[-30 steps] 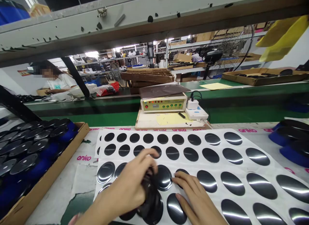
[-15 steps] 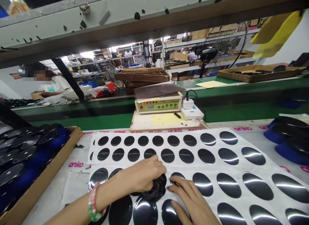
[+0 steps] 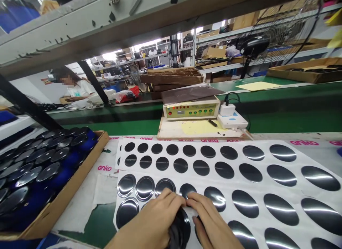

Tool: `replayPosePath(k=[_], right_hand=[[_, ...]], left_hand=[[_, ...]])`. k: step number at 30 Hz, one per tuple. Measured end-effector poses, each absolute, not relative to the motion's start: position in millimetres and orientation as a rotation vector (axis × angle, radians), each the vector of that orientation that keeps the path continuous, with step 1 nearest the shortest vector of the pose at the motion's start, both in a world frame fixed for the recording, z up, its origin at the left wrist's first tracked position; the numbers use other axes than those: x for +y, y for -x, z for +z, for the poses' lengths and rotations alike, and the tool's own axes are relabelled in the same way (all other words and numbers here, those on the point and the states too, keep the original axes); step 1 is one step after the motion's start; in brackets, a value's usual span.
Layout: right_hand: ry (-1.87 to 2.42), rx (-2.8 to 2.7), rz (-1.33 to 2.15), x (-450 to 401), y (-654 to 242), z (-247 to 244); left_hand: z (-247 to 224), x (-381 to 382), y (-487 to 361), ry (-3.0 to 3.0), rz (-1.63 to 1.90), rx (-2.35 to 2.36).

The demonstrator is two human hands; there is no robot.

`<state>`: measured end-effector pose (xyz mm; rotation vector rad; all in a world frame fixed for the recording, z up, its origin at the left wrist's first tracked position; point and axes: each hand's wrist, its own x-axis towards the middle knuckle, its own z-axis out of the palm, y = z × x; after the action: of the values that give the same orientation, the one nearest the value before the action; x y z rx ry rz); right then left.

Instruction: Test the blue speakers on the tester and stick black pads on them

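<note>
My left hand (image 3: 157, 218) is closed around a dark round part (image 3: 182, 227) low over the white sheet (image 3: 199, 184) of black discs. The underside of that part is hidden by the fingers. Close beside it, my right hand (image 3: 211, 220) rests on the sheet with its fingers stretched out, its fingertips near my left fingers. Black discs (image 3: 181, 165) lie in rows over the sheet. At the sheet's left side, several discs (image 3: 145, 188) show a raised rim round them.
A cardboard tray (image 3: 66, 181) of blue-sided black round parts stands at the left. Behind the sheet, a control box (image 3: 191, 110) and a white adapter (image 3: 232, 120) sit on a board. A person (image 3: 80, 88) is at the far left. A shelf beam (image 3: 88, 31) crosses overhead.
The view has shifted right. My left hand and the dark part have moved lower and nearer the body, uncovering rimmed discs at the left. My right hand is now close against my left.
</note>
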<state>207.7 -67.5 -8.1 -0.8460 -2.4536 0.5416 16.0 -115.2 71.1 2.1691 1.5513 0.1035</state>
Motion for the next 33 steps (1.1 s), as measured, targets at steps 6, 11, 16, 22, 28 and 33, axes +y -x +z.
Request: replayPosePath(k=[6,11,16,22,28,33], right_hand=[[0.805,-2.464,0.492,-68,-201,-14],[0.793,-2.458,0.38,-68,-200,-17],[0.786,-2.518,0.297,-68,-201,-19],[0.711,-2.502,0.179,-66,-196,-18],[0.702,-2.412,0.373,-69,-179,-21],[0.709,-2.49,0.359,-68,-182,-16]], left_hand=[[53,-101,-22,-2.443,-0.142,1.509],[61,-110,-8,-2.429,-0.046,1.466],[87,-140,33,-2.189,0.443,1.502],[104,-129,36,-2.111,0.272,1.717],[81,-55,18,-2.522,-0.146,1.315],[73,-37,25,-2.576,-0.192,1.209]])
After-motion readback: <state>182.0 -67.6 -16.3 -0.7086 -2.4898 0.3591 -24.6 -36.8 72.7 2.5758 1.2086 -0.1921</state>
